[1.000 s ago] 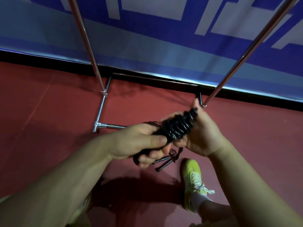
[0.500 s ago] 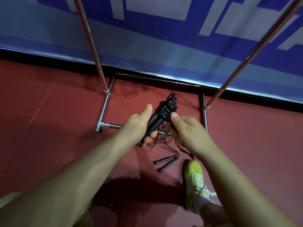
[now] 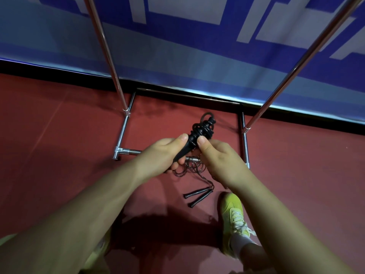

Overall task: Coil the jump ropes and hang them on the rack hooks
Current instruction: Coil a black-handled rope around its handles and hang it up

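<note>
A black jump rope (image 3: pixel 199 133) is wound in tight turns round its own handles, forming a thick bundle with a small loop at the far tip. My left hand (image 3: pixel 161 153) grips the lower end of the handles. My right hand (image 3: pixel 217 157) pinches the bundle's middle with thumb and fingers. Below my hands a second jump rope (image 3: pixel 194 169) lies loose on the floor, with its two black handles (image 3: pixel 198 196) side by side. The chrome rack (image 3: pixel 123 131) stands just beyond, its two uprights rising out of view; no hooks are visible.
The rack's base tubes (image 3: pixel 245 147) frame a rectangle on the red floor. A blue and white banner wall (image 3: pixel 187 56) runs behind it. My yellow-green shoe (image 3: pixel 233 218) stands to the right of the loose handles.
Both hands moved the wound rope up and away from me, and the bundle now points toward the rack. My right hand shifted from cupping the bundle to pinching its middle.
</note>
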`<state>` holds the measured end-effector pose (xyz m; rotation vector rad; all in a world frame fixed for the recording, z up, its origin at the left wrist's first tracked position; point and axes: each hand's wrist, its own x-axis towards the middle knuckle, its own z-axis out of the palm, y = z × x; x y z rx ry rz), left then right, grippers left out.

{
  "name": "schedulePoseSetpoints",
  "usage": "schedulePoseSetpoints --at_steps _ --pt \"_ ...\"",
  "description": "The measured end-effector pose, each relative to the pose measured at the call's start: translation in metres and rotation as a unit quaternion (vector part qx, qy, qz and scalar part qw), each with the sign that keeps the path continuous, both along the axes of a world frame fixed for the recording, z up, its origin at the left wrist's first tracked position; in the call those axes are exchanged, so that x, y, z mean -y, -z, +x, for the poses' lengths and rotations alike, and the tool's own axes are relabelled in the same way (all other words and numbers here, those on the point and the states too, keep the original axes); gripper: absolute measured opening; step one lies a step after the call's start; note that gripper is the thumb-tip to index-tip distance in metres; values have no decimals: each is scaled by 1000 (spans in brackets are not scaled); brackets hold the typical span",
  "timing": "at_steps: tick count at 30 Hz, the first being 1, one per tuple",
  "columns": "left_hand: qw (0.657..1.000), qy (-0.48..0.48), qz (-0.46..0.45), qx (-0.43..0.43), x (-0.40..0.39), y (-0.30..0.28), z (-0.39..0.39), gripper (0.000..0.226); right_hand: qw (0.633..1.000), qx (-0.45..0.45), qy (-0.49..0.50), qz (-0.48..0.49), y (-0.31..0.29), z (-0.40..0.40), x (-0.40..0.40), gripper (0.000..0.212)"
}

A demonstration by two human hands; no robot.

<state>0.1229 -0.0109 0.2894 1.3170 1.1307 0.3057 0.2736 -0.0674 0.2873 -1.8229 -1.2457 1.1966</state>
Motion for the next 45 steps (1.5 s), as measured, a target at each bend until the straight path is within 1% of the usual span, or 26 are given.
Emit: schedulePoseSetpoints --at_steps 1,3,5,7,9,13,15,17,19,21,22,23,24,26,27,28,29,31,32,33,35,37,39,40,42,45 --pt "1000 8 19 -16 -2 1 -2 42 999 -39 6 -19 1 -1 0 47" --pt "996 15 60 -63 -5 3 -5 40 987 -142 50 -54 -1 -2 -2 48" --pt "987 17 111 -114 -5 5 -6 38 970 -209 104 -70 -4 -3 -3 37" --pt "975 30 162 -152 -4 7 -6 33 961 -229 138 -71 -6 -4 -3 27" --pt "967 45 186 -170 -3 9 -6 27 956 -243 150 -66 -4 -4 -3 20" --pt "963 47 196 -178 -2 10 -6 19 956 -244 161 -39 -3 -6 -2 12" --pt "964 41 187 -182 -4 8 -4 22 951 -252 177 -23 -1 -5 -3 17" --pt "979 36 131 -155 -6 7 -5 24 959 -224 172 0 1 -6 -4 22" --pt "995 38 33 -90 -7 5 -6 24 966 -203 159 33 4 -5 -4 15" --pt "995 55 -74 -28 -6 2 -7 22 963 -215 153 59 3 -4 -5 12" --pt "990 64 -125 2 -5 -1 -8 26 960 -227 150 69 1 -4 -6 13" --pt "980 71 -180 41 -6 -2 -9 35 955 -244 148 78 0 -3 -6 13" --pt "963 78 -240 91 -6 -4 -12 45 950 -264 144 88 -1 -1 -7 13" --pt "915 83 -346 190 -5 -8 -14 63 937 -307 127 104 -3 -1 -6 12" --pt "895 81 -378 221 -5 -9 -14 67 933 -322 117 109 -4 -1 -7 17" --pt "884 79 -395 236 -4 -10 -14 69 933 -327 103 110 -5 -2 -6 23" --pt "882 77 -399 240 -3 -11 -13 69 936 -324 88 106 -6 -3 -6 28" --pt "893 71 -386 223 -2 -12 -10 65 949 -294 69 90 -8 -3 -5 22" --pt "904 68 -370 205 -2 -12 -9 63 960 -263 60 75 -8 -3 -4 19" --pt "920 67 -343 179 -2 -12 -7 63 972 -223 51 58 -8 -3 -3 22" --pt "957 69 -259 107 0 -8 -4 65 988 -148 37 33 -6 -3 -2 28" --pt "980 65 -180 50 3 -7 -1 65 995 -86 41 28 -2 -1 -4 27" --pt "991 61 -115 19 4 -6 2 61 998 5 39 40 2 0 -6 22" --pt "995 59 -84 7 5 -7 3 59 998 32 43 43 3 0 -7 20" --pt "998 51 -36 -3 3 -4 5 59 997 41 57 37 6 -1 -8 20" --pt "1000 30 2 5 1 3 4 63 995 61 79 -4 7 -3 -8 24"
